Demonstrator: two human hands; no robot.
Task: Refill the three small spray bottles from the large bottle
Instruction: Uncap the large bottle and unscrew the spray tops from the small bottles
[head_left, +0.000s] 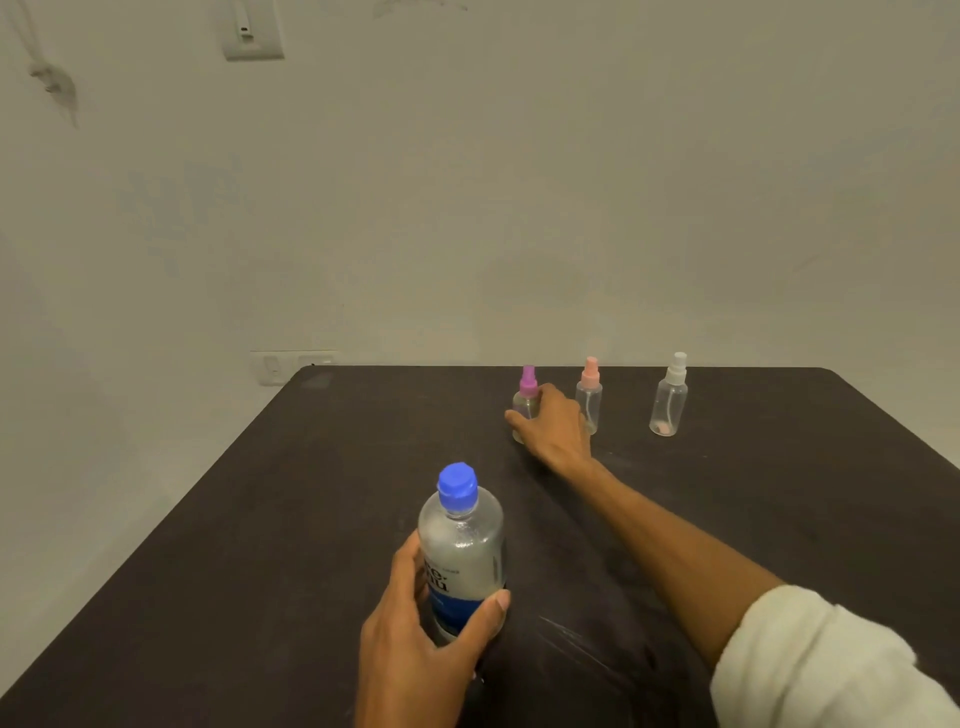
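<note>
The left hand (415, 618) grips the large water bottle (464, 551) low on its body — thumb curled across the blue label on one side, fingers wrapped round the other. The bottle stands upright on the dark table (260, 519), near the person's edge of it, with its blue cap (457, 486) screwed on and clear liquid visible through the fogged upper part.

Beyond that bottle, toward the wall, three small spray bottles stand in a row near the table's far edge. The right hand (553, 423) is reached out to the purple-capped spray bottle (527, 397), the one in the row closest to the large bottle; its fingers curl round the small body, hiding most of it, so only the purple nozzle and a bit of clear shoulder show. Just beside that hand, farther from the large bottle, stands the pink-capped spray bottle (589, 392), and farthest out the white-capped spray bottle (670, 397) — both upright, untouched, looking nearly empty. A white sleeve (831, 665) is pushed up the right forearm.
</note>
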